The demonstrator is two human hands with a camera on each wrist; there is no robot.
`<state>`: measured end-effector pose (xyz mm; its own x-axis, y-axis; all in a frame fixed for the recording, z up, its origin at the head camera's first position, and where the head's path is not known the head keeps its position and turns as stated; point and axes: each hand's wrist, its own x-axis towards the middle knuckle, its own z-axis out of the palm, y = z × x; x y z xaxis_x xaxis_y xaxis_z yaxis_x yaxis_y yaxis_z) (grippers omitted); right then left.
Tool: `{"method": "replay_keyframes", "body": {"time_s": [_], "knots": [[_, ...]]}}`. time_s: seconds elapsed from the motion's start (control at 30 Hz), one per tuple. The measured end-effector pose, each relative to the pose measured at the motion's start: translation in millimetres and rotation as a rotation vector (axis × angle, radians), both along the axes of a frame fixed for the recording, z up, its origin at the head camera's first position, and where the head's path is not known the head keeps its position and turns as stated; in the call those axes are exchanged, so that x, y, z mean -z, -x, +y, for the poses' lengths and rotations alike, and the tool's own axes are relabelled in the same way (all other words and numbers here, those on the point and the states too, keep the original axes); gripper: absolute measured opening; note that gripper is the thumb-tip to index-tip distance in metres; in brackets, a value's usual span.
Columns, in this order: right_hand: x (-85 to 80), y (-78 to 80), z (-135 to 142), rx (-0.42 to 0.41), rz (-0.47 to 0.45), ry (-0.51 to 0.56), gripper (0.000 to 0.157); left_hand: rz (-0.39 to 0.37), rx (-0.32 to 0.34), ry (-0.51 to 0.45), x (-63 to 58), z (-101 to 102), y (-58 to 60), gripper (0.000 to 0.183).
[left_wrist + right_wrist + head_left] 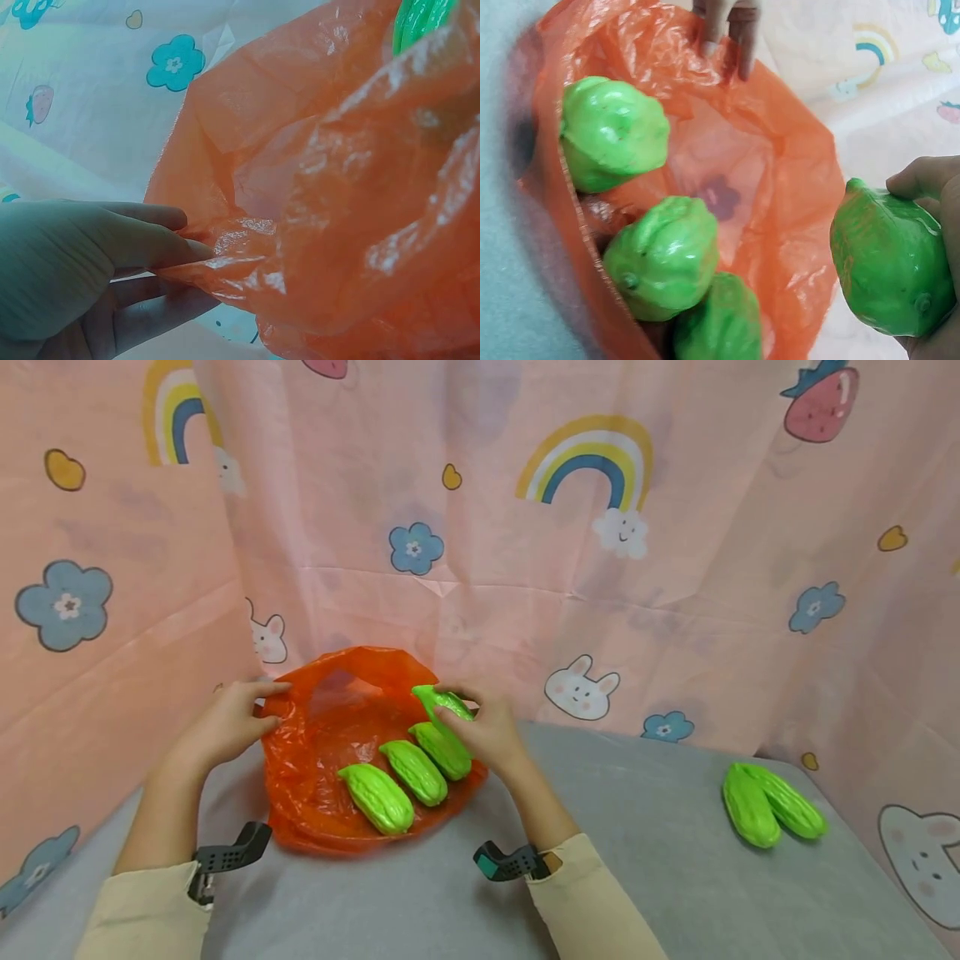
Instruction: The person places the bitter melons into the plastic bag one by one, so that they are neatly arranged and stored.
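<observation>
An orange-red plastic bag lies with its mouth spread wide. Its left edge is pinched between the thumb and fingers of my left hand. My right hand grips a bright green, ridged bitter melon at the bag's right side, above the others. Three similar bitter melons rest in the bag: a front one, a middle one and a rear one, lying side by side in a slanting row. In the left wrist view, bunched film sits between the left fingers.
Two more bitter melons lie against each other at the right of the grey tabletop. A pink patterned cloth hangs behind the table and along both sides. Each wrist wears a dark band.
</observation>
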<state>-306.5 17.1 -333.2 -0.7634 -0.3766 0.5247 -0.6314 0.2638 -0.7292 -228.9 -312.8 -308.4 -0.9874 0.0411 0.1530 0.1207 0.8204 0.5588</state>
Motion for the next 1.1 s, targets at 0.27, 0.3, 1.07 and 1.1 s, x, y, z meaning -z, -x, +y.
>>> {"method": "replay_keyframes", "body": {"time_s": [0.27,0.3,1.07,1.1], "knots": [[17.8,4.5,-6.2,0.046,0.029,-0.024,0.025,-0.010,-0.003,0.005,-0.5,0.9,0.2,0.046],[19.5,5.2,-6.8,0.047,0.033,-0.018,0.025,-0.012,-0.004,0.006,-0.8,1.2,0.1,0.046],[34.2,5.2,-16.5,0.010,0.046,-0.100,0.024,-0.016,-0.006,0.011,0.5,3.6,-1.9,0.046],[35.1,5.3,-16.6,0.012,0.049,-0.103,0.024,-0.015,-0.004,0.012,0.6,3.6,-1.3,0.046]]}}
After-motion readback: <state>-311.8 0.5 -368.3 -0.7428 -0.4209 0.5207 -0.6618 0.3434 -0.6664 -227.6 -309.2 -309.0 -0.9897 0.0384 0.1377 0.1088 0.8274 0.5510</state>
